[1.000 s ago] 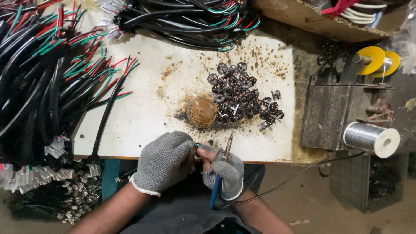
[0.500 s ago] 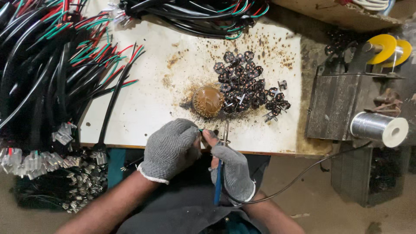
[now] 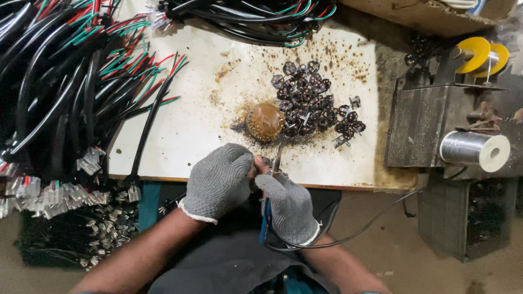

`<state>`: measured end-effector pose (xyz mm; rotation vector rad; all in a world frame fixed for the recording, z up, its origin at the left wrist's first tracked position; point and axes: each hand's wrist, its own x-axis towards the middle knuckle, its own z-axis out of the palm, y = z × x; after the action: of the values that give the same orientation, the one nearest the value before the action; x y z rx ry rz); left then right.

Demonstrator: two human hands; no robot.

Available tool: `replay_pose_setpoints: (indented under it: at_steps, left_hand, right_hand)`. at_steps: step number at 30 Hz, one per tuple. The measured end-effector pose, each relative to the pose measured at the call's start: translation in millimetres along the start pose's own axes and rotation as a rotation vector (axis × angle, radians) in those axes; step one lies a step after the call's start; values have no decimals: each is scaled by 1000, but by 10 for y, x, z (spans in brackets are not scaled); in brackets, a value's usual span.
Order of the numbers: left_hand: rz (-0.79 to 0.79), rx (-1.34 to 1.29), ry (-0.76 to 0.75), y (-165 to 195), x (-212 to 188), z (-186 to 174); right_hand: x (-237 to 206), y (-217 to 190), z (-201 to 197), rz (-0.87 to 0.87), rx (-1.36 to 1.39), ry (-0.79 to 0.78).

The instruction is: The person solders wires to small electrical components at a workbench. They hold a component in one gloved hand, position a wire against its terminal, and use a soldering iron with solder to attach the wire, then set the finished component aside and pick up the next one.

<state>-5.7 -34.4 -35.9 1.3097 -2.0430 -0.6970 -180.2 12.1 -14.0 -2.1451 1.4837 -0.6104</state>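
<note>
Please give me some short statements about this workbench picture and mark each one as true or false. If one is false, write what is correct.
1. Both hands wear grey knit gloves. True: left hand, right hand.
2. The right hand holds a soldering iron with a blue handle. True.
3. The spool of silver wire lies at the left of the bench. False: it is at the right, by the metal box.
4. The pile of small dark parts lies on the floor. False: it lies on the white board.
5. Black cables with red and green wires lie at the left. True.
</note>
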Motion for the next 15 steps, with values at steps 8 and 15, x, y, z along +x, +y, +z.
replay_pose_setpoints:
  at_steps: [8, 15]
  left_hand:
    - [27, 0, -31, -36, -25, 0]
    - [-27, -49, 8, 24, -16, -88]
  right_hand:
    - [-19, 41, 5, -119, -36, 8]
    - [-12, 54, -5, -142, -46, -10]
